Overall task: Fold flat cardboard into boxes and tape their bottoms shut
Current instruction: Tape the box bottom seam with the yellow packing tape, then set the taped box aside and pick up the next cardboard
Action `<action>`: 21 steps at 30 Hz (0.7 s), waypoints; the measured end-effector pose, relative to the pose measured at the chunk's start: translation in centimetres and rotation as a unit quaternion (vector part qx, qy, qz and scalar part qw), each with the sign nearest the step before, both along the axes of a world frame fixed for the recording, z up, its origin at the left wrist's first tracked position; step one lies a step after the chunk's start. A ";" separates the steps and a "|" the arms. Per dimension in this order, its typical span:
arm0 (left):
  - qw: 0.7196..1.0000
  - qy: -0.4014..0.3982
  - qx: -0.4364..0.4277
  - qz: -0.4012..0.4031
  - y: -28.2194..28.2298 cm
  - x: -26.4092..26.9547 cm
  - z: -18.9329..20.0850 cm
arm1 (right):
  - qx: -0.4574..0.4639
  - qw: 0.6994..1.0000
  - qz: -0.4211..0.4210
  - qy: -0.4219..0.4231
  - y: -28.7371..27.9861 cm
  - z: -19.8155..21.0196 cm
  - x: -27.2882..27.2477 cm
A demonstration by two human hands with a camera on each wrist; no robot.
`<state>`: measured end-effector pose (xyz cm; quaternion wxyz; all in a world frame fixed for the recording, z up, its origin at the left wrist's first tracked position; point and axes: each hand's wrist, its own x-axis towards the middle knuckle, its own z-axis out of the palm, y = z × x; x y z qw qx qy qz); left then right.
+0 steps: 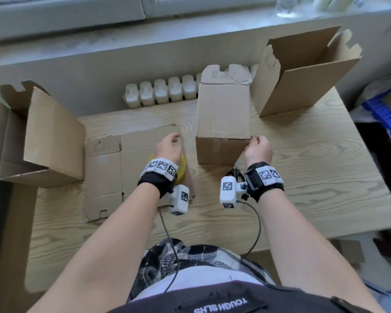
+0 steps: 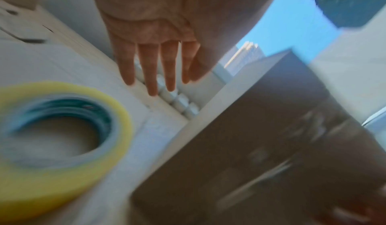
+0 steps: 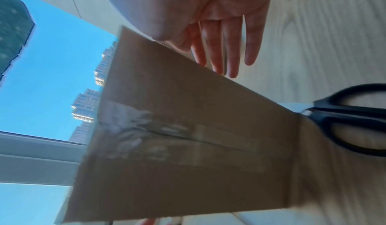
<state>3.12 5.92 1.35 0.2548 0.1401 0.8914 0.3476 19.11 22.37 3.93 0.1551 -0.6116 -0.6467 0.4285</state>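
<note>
A folded cardboard box (image 1: 222, 114) lies on its side in the middle of the wooden table (image 1: 314, 166), its taped bottom (image 3: 188, 129) facing me. My right hand (image 1: 257, 147) is at the box's near right corner, its straight fingers (image 3: 229, 50) alongside the box's right wall. My left hand (image 1: 168, 145) hovers with spread, straight fingers (image 2: 152, 73) over a flat cardboard sheet (image 1: 133, 159), holding nothing. A yellow tape roll (image 1: 182, 166) lies on that sheet under my left wrist, blurred in the left wrist view (image 2: 52, 187). Black scissors (image 3: 344, 113) lie on the table near the box's bottom.
An open upright box (image 1: 303, 73) stands at the back right of the table. Another open box (image 1: 43, 136) lies at the left edge. A white radiator (image 1: 163, 91) runs behind the table. A blue crate (image 1: 384, 111) sits off to the right.
</note>
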 end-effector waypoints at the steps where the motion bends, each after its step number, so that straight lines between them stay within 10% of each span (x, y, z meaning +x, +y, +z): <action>1: 0.997 -0.035 0.069 0.017 1.2 -0.2 1.3 | 0.005 1.000 -0.005 0.026 0.2 1.0 -0.5; 6: 0.977 -0.168 0.123 -0.040 5.7 0.1 7.5 | -0.071 0.989 0.038 0.121 1.2 4.7 -1.7; 15: 0.977 0.043 0.199 -0.064 6.0 0.3 11.3 | 0.008 0.985 0.123 0.122 2.0 8.0 -0.2; 21: 0.939 0.004 0.330 -0.093 8.0 3.3 16.4 | 0.140 0.965 0.028 0.220 2.6 10.3 2.0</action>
